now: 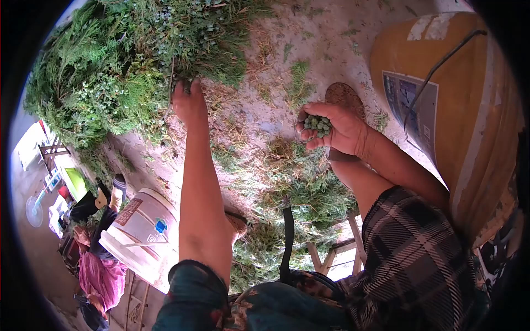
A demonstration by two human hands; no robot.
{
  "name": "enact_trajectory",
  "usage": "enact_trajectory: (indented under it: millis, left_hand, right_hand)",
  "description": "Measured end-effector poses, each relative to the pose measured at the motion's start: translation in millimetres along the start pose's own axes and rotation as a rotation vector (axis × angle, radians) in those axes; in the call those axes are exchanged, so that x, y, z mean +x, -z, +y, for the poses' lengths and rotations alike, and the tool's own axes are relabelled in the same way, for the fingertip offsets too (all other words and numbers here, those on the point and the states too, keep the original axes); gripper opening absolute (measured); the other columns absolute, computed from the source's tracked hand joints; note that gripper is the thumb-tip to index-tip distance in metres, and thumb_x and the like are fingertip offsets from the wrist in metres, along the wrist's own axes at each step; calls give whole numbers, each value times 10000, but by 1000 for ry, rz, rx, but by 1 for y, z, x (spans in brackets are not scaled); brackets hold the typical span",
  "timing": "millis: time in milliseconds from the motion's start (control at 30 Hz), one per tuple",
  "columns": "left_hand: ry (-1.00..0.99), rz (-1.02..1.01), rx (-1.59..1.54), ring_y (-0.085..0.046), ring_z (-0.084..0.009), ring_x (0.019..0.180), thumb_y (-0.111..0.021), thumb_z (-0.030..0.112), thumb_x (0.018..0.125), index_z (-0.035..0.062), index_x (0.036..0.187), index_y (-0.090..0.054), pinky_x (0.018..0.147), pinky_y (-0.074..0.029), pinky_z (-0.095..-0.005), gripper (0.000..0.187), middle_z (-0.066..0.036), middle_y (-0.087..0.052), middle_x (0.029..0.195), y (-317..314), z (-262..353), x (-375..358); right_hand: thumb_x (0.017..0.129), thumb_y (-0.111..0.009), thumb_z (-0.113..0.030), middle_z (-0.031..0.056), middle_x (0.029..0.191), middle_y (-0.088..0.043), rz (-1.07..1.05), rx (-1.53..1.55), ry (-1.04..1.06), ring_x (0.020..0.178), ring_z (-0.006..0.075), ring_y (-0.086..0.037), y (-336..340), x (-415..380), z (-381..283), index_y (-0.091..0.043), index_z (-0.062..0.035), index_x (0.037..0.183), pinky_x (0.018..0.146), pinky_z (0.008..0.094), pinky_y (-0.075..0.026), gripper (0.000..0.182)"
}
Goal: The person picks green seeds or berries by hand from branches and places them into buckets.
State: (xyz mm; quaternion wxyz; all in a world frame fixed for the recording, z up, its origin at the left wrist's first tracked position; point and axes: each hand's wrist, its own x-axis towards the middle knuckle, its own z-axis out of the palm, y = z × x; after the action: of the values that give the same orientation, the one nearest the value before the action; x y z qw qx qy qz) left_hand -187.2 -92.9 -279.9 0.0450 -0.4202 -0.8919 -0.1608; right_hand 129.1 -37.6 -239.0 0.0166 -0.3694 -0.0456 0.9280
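Note:
My left hand [190,106] reaches to the lower edge of a large heap of green conifer branches [127,71]. Its fingers are bent and closed on a branch there; the fingertips are partly hidden by the foliage. Palm up, my right hand [343,129] is cupped around a small pile of round green berries [317,126], with the fingers curled over them. It is above the knee, to the right of the heap.
A white bucket [146,226] stands at the lower left, beside a seated person in pink [102,276]. A big yellow container [464,110] is at the right. Loose sprigs [303,187] litter the floor [287,33]. Wooden stool legs [331,256] show below.

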Motion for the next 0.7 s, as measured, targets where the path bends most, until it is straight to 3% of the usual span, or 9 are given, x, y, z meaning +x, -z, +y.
enact_trajectory:
  millis: [100, 133, 267, 333, 433, 500, 567, 700]
  left_hand:
    - [165, -127, -33, -617, -344, 701, -664, 258, 750, 13, 942, -632, 620, -478, -428, 312, -178, -640, 815, -2, 9, 12]
    - [130, -133, -107, -621, -317, 680, -644, 219, 766, 4, 857, -629, 620, -475, -432, 233, -157, -646, 765, -7, 3, 12]
    - [127, -83, -320, -626, -268, 643, -606, 145, 789, -15, 859, -616, 566, -495, -386, 175, -149, -645, 806, 11, 8, -15]
    - [574, -203, -783, -627, -206, 635, -554, 71, 804, -29, 912, -615, 513, -498, -294, 159, -134, -635, 861, 23, 20, -27]
    - [517, -225, -861, -625, -174, 638, -525, 43, 809, -26, 980, -610, 494, -488, -218, 203, -124, -616, 910, 25, 28, -33]
    - [416, -165, -745, -628, -194, 629, -550, 50, 793, -25, 967, -628, 524, -497, -261, 205, -136, -640, 879, 10, 22, -23]
    - [171, -74, -411, -629, -206, 644, -579, 60, 772, -27, 930, -647, 563, -501, -302, 192, -146, -659, 837, 5, 26, -12]
    - [60, 21, -218, -627, -211, 668, -596, 63, 754, -25, 880, -666, 609, -496, -323, 169, -157, -666, 807, -12, 23, -4]
  right_hand:
    - [877, -526, -285, 91, 855, -626, 38, -2, -8, 706, 166, -622, -1, 0, 0, -587, -61, 908, 587, 337, -554, 234]
    - [877, -526, -285, 91, 855, -626, 39, 1, -8, 706, 166, -622, 0, -1, 0, -587, -61, 908, 587, 337, -554, 234]
    - [874, -529, -289, 88, 849, -625, 20, -10, -2, 708, 164, -619, 1, 2, -1, -587, -61, 903, 593, 339, -551, 237]
    - [874, -529, -289, 87, 846, -624, 21, -12, -6, 709, 164, -618, 1, 1, 0, -587, -60, 903, 594, 340, -550, 239]
    - [873, -530, -290, 86, 840, -622, 46, -14, -8, 705, 163, -617, -3, 1, -1, -585, -57, 904, 595, 339, -550, 241]
    - [872, -531, -288, 87, 844, -622, 36, -28, -10, 705, 163, -618, -1, 1, -2, -584, -59, 914, 596, 339, -550, 239]
    - [872, -530, -286, 87, 845, -622, 36, -20, -6, 704, 163, -618, -1, 1, -2, -584, -59, 918, 596, 340, -550, 238]
    - [874, -528, -281, 87, 844, -622, 31, -14, 2, 701, 166, -620, -2, -1, -1, -582, -56, 926, 593, 342, -550, 237]
